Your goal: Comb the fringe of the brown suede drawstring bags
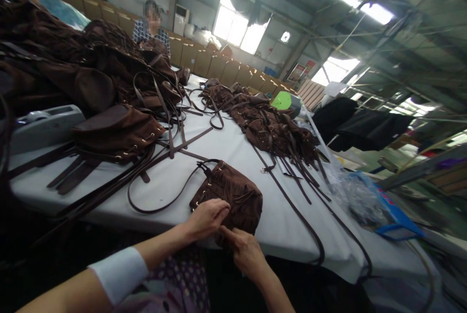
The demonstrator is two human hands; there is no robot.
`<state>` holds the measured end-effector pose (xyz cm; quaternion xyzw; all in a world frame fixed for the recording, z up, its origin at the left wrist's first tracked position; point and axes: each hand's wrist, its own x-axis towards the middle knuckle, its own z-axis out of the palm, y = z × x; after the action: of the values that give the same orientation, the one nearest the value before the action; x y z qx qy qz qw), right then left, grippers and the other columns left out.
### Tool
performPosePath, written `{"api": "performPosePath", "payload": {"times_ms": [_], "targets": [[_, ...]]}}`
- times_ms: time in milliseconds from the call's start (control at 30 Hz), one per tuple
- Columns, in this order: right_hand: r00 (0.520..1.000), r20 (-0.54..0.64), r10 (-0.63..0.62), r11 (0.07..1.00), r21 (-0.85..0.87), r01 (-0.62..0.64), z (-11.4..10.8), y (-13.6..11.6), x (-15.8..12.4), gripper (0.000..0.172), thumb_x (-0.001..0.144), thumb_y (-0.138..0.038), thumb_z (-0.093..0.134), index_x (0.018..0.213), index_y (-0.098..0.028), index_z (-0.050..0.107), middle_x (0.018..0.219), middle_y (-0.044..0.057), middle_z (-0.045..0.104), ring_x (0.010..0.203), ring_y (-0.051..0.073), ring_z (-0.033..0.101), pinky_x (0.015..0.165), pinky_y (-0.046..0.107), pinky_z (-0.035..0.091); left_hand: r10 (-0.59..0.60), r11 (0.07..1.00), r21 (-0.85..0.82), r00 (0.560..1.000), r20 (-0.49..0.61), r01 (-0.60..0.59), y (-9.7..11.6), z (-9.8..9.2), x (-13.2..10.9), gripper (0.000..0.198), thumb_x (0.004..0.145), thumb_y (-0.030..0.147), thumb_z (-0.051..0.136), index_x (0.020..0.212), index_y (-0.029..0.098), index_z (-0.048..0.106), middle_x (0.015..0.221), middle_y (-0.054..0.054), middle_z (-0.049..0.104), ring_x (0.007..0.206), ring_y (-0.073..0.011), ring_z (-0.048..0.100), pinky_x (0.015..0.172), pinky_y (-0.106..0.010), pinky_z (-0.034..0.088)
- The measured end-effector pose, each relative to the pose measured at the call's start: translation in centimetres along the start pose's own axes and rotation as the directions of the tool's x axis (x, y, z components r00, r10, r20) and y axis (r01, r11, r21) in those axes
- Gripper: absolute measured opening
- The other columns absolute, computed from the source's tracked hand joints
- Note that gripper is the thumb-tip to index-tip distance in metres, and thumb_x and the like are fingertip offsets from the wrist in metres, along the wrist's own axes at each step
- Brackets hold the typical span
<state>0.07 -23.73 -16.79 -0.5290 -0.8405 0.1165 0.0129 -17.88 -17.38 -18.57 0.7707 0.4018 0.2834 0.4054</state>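
A dark brown fringed drawstring bag (237,189) lies at the table's front edge, with metal eyelets along its opening and a thin strap looped out to the left. My left hand (208,216) rests on the near side of the bag, its fingers closed on the fringe. Close beside it on the right, my right hand (246,250) has its index finger stretched toward the left hand and its other fingers curled at the bag's lower edge. What lies between the fingertips is partly hidden.
A heap of brown bags (109,69) covers the table's left side, with a grey tape dispenser (47,125) in front. More fringed bags (262,120) lie at the right, their straps trailing forward. A blue packet (397,211) sits at the right edge. Behind the table is a person (151,30).
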Motion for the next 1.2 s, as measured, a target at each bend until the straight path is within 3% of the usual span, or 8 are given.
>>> {"api": "performPosePath", "payload": {"times_ms": [133,300,467,600,733,900,1033,1200], "targets": [[1.000,0.024,-0.013,0.991,0.131,0.009,1.3,-0.2,-0.7,0.051,0.082,-0.008,0.034,0.122,-0.029,0.058,0.080,0.002,0.064,0.074,0.016,0.059,0.064,0.024,0.041,0.163,0.967,0.179,0.980,0.112,-0.181,-2.0,0.4,2.2,0.037,0.093,0.031,0.039,0.127,0.024,0.051,0.140,-0.007,0.048,0.136,-0.0255,0.031,0.111,-0.048,0.018],[1.000,-0.011,0.006,0.876,0.481,0.000,3.5,-0.8,-2.1,0.045,0.084,-0.017,0.038,0.123,-0.021,0.059,0.092,0.007,0.068,0.081,0.020,0.061,0.073,0.032,0.046,0.209,0.913,0.322,0.964,0.162,-0.252,-3.0,2.1,2.5,0.045,0.091,0.031,0.042,0.136,0.023,0.041,0.149,-0.011,0.035,0.139,-0.0309,0.023,0.111,-0.053,0.015],[0.991,0.053,0.122,0.500,0.859,-0.107,3.7,-2.0,-3.1,0.037,0.086,-0.037,0.052,0.118,-0.023,0.064,0.059,-0.002,0.054,0.051,0.011,0.043,0.049,0.023,0.036,0.228,0.898,0.349,0.962,0.152,-0.268,-2.7,2.6,2.5,0.043,0.092,0.031,0.039,0.134,0.022,0.044,0.148,-0.012,0.037,0.137,-0.0330,0.027,0.110,-0.055,0.017],[0.964,0.078,0.255,0.140,0.983,-0.117,3.2,-1.8,-3.9,0.048,0.079,-0.048,0.064,0.119,-0.021,0.062,0.053,-0.004,0.050,0.046,0.008,0.038,0.046,0.021,0.029,0.226,0.921,0.302,0.969,0.096,-0.245,-2.3,1.7,3.1,0.043,0.091,0.025,0.039,0.132,0.021,0.047,0.144,-0.013,0.042,0.134,-0.0330,0.033,0.107,-0.057,0.022],[0.888,0.042,0.457,-0.046,0.999,-0.023,2.4,-0.7,-4.4,0.054,0.073,-0.045,0.072,0.121,-0.023,0.060,0.057,-0.003,0.053,0.051,0.009,0.043,0.050,0.021,0.034,0.282,0.937,0.185,0.955,0.093,-0.295,-1.1,0.2,1.8,0.051,0.078,0.011,0.046,0.127,0.021,0.049,0.141,-0.006,0.047,0.135,-0.0219,0.033,0.110,-0.040,0.029],[0.885,0.055,0.462,-0.007,0.998,-0.059,1.8,-0.3,-3.7,0.057,0.071,-0.044,0.074,0.121,-0.022,0.061,0.061,-0.001,0.058,0.053,0.011,0.046,0.049,0.023,0.037,0.422,0.815,0.254,0.833,0.358,-0.521,0.2,1.9,0.0,0.025,0.079,0.027,0.057,0.104,0.026,0.059,0.109,-0.003,0.064,0.107,-0.0257,0.053,0.100,-0.050,0.034],[0.904,0.047,0.425,0.077,0.993,-0.088,2.2,-1.3,-3.8,0.054,0.075,-0.046,0.070,0.122,-0.021,0.060,0.060,-0.001,0.057,0.051,0.010,0.044,0.050,0.023,0.037,0.390,0.757,0.386,0.839,0.380,-0.527,-0.6,4.3,0.8,0.012,0.082,0.023,0.053,0.071,0.018,0.056,0.084,-0.007,0.064,0.085,-0.0233,0.053,0.086,-0.042,0.040],[0.946,0.078,0.314,0.168,0.976,-0.136,3.1,-2.4,-6.2,0.048,0.075,-0.056,0.064,0.110,-0.023,0.068,0.050,-0.003,0.048,0.044,0.011,0.039,0.044,0.025,0.035,0.357,0.765,0.417,0.862,0.359,-0.490,-1.5,4.7,1.8,0.006,0.081,0.022,0.056,0.076,0.019,0.054,0.076,-0.004,0.062,0.079,-0.0200,0.055,0.082,-0.032,0.042]]}}
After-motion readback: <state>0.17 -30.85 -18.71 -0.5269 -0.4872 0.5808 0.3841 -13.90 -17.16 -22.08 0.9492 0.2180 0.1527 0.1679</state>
